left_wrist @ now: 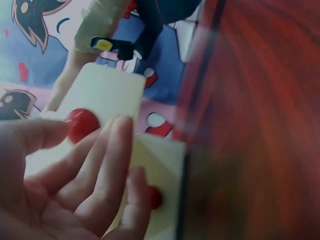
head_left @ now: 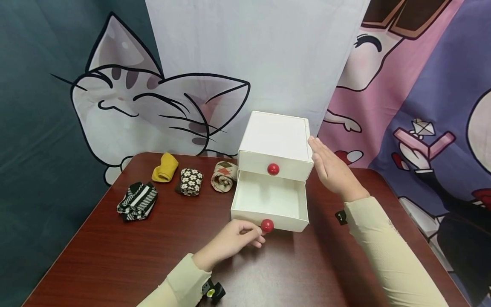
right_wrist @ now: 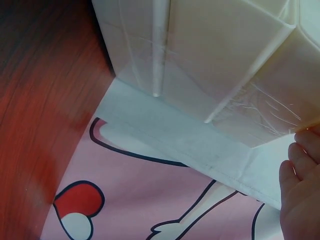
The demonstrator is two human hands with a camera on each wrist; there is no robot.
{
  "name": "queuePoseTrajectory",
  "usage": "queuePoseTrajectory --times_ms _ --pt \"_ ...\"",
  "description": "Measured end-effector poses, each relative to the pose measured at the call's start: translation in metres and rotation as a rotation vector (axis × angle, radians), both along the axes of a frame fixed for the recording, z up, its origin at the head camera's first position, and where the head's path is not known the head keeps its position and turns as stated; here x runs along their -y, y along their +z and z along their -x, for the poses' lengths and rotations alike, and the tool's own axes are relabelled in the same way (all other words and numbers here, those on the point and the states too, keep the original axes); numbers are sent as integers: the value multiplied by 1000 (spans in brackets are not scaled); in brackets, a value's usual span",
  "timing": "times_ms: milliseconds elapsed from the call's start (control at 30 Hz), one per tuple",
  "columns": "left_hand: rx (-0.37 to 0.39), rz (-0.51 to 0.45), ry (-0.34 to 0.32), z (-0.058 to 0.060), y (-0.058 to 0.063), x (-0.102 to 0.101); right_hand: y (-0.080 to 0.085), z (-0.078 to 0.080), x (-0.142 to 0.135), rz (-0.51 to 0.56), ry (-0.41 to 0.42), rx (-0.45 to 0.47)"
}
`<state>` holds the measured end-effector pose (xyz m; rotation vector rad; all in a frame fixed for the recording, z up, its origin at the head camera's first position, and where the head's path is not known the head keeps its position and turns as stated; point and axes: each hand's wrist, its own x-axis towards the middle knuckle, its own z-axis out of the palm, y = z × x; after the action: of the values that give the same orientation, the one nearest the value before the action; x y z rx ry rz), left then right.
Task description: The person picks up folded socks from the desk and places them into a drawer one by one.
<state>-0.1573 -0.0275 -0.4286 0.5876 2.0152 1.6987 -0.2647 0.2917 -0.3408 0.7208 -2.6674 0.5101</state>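
A white two-drawer box (head_left: pixel 274 134) stands at the back of the table, with its lower drawer (head_left: pixel 268 197) pulled out and bare inside. My left hand (head_left: pixel 234 238) pinches that drawer's red knob (head_left: pixel 267 225); the left wrist view shows the thumb and fingers around the knob (left_wrist: pixel 83 125). With its fingers straight, my right hand (head_left: pixel 335 172) rests against the box's right side. The right wrist view has its fingertips (right_wrist: pixel 305 150) at the side wall (right_wrist: pixel 215 65). The upper drawer is closed and carries its own red knob (head_left: pixel 273 169).
Left of the box lie a rolled argyle sock (head_left: pixel 223 177), a black floral sock bundle (head_left: pixel 191 182), a yellow sock bundle (head_left: pixel 166 167) and a black-and-white striped bundle (head_left: pixel 137 201). A cartoon-printed curtain (head_left: pixel 268 51) hangs behind the brown table (head_left: pixel 172 238).
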Motion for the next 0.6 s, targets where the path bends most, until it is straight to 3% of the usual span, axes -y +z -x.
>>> queuePoseTrajectory --times_ms 133,367,500,600 --pt "-117 88 -67 0 15 10 0 0 0 1 -1 3" --pt "-282 -11 -191 4 40 36 1 -1 0 5 -4 9" --pt "-400 -88 -130 9 51 51 0 0 -1 0 -6 6" --pt "-499 -110 -2 15 55 60 0 -1 -1 5 -2 3"
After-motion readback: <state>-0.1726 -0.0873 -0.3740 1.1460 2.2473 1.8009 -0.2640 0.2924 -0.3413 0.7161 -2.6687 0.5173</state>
